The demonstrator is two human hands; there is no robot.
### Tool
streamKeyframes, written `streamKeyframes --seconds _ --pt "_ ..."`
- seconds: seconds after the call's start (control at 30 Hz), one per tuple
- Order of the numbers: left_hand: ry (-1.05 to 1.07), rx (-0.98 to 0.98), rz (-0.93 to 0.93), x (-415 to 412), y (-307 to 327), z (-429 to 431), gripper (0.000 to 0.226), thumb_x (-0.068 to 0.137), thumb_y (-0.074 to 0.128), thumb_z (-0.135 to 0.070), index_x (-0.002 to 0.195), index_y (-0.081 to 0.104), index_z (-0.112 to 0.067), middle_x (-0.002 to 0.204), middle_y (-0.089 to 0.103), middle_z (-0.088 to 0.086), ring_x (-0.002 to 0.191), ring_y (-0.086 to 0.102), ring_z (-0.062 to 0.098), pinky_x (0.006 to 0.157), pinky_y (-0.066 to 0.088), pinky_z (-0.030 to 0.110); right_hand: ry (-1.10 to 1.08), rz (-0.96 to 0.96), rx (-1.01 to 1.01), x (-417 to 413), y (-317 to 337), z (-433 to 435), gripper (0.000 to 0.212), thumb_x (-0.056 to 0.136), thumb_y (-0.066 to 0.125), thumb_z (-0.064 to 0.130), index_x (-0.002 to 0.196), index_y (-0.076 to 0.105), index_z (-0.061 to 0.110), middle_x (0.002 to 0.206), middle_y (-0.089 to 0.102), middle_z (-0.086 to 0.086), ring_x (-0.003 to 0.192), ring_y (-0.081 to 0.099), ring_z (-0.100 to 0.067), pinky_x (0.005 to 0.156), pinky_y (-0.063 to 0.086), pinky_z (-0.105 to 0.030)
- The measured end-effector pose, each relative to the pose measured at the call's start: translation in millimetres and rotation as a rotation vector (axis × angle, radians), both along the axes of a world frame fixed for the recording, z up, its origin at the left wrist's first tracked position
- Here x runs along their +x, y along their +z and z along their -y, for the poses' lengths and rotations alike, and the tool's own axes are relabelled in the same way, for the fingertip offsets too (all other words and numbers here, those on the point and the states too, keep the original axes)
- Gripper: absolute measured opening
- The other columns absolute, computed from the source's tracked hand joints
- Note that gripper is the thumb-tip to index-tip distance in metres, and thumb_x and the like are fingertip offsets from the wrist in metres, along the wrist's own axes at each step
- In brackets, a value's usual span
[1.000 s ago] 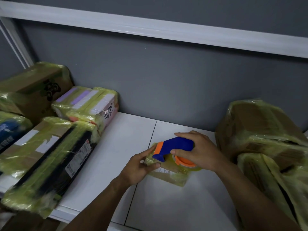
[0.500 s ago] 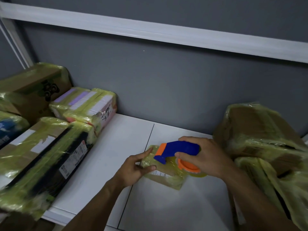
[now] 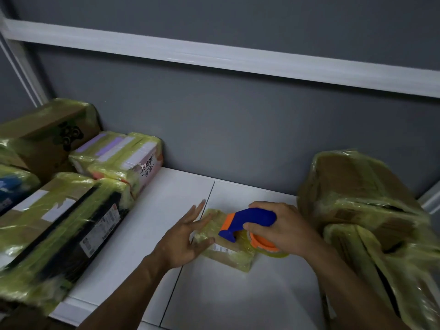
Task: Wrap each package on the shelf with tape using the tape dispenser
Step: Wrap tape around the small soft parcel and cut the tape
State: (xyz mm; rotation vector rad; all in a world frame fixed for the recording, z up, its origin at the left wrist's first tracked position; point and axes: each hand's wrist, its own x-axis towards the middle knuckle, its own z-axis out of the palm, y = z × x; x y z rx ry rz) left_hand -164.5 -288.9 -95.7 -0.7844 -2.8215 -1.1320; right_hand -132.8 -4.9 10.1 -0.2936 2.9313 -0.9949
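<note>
My right grip [image 3: 285, 229] is curled round the blue handle of the tape dispenser [image 3: 250, 220], thumb underneath and fingers over the top, so I can press its nose down and drag. The handle's long axis runs nearly left to right, dipping a little to the left. The orange-collared nose points left and down onto the small package [image 3: 226, 256], and the tape roll [image 3: 273, 252] hangs under my palm at the right.

My left grip [image 3: 183, 239] holds nothing. Its fingers are straight and spread, and the thumb and fingertips lie against the package's left end, I judge to keep it from sliding as the tape pulls.

The package lies flat on the white shelf [image 3: 238, 294], near the middle, already under yellowish film. Its long axis seems to slant from far-left to near-right.

Wrapped packages [image 3: 59, 222] are stacked well to the left, and larger wrapped ones [image 3: 357, 198] crowd just beside my right wrist.
</note>
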Motion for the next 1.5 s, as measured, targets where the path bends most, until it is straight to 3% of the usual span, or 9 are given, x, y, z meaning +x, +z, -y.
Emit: streamKeyframes --seconds 0.13,0.27,0.53,0.7,0.83,0.97,1.17,1.37,1.5 --pt "0.008 -0.257 -0.118 3.8 2.1 -19.3 0.097 0.074 0.050 -0.091 0.156 0.026 -0.046 0.158 0.010 -0.038 0.149 -0.002 -0.009 0.113 0.034 0.023 -0.023 -0.003 -0.012 0.3 1.1 -1.5 0.045 0.084 0.078 0.054 0.124 0.069 0.037 0.116 0.069 0.022 0.108 0.060 -0.001 0.086 0.046 -0.009" --pt "0.049 -0.285 -0.100 2.1 -4.7 -18.8 0.101 0.069 0.030 -0.099 0.155 0.031 -0.046 0.157 0.013 -0.037 0.147 0.001 -0.010 0.112 0.037 0.025 -0.048 0.000 0.004 8.3 -0.7 -0.6 0.054 0.083 0.076 0.059 0.132 0.065 0.039 0.121 0.062 0.026 0.113 0.057 -0.001 0.091 0.046 -0.014" --pt "0.001 -0.269 -0.080 -15.5 -9.4 -16.7 0.100 0.071 0.036 -0.095 0.155 0.035 -0.041 0.161 0.021 -0.029 0.150 0.011 -0.006 0.118 0.037 0.033 -0.015 -0.014 0.036 10.5 5.7 -3.6 0.052 0.089 0.070 0.059 0.135 0.063 0.036 0.127 0.066 0.023 0.113 0.058 0.000 0.086 0.041 -0.006" --pt "-0.043 -0.290 -0.051 -18.8 0.0 -12.9 0.113 0.062 0.024 -0.104 0.155 0.034 -0.039 0.157 0.017 -0.033 0.151 0.010 -0.004 0.122 0.029 0.031 -0.053 0.030 0.016 21.6 6.2 -22.4 0.069 0.076 0.064 0.076 0.135 0.062 0.041 0.131 0.064 0.024 0.121 0.058 -0.004 0.106 0.049 -0.032" --pt "-0.080 -0.272 -0.052 -23.0 -6.3 -11.6 0.104 0.069 0.035 -0.098 0.155 0.033 -0.039 0.160 0.017 -0.032 0.152 0.007 -0.003 0.122 0.030 0.034 -0.061 0.026 0.004 28.4 -0.1 -21.4 0.058 0.083 0.074 0.062 0.134 0.064 0.038 0.129 0.066 0.021 0.118 0.059 -0.005 0.104 0.049 -0.027" --pt "-0.081 -0.321 -0.282 -19.3 -9.1 -19.5 0.090 0.081 0.057 -0.073 0.157 0.034 -0.030 0.162 0.021 -0.021 0.153 0.008 0.007 0.123 0.027 0.036 -0.086 0.011 -0.044 31.6 -5.0 -21.2 0.053 0.085 0.076 0.055 0.133 0.065 0.036 0.125 0.067 0.021 0.114 0.061 -0.002 0.101 0.051 -0.027" --pt "-0.042 -0.289 -0.405 3.7 -36.8 -39.7 0.101 0.079 0.051 -0.087 0.160 0.026 -0.032 0.167 0.019 -0.014 0.156 0.006 0.012 0.126 0.001 0.034 -0.046 -0.002 -0.115 40.4 -14.0 -25.9 0.029 0.086 0.072 0.055 0.113 0.065 0.048 0.106 0.071 0.025 0.103 0.066 -0.002 0.090 0.055 -0.034" --pt "0.000 -0.379 -0.479 -11.7 -33.6 -31.0 0.083 0.085 0.041 -0.079 0.152 0.039 -0.031 0.160 0.036 -0.010 0.150 0.029 0.021 0.120 0.017 0.043 -0.048 -0.042 -0.183 41.6 -17.6 -10.0 0.026 0.091 0.076 0.041 0.104 0.060 0.057 0.105 0.068 0.029 0.102 0.064 0.004 0.083 0.052 -0.016" --pt "-0.012 -0.418 -0.389 -32.9 -26.5 -5.2 0.083 0.084 0.042 -0.079 0.149 0.049 -0.029 0.159 0.039 -0.010 0.150 0.029 0.019 0.124 0.006 0.029 -0.039 -0.043 -0.195 32.6 -14.6 9.8 0.023 0.090 0.075 0.039 0.106 0.065 0.052 0.102 0.071 0.024 0.098 0.065 0.001 0.081 0.053 -0.019"
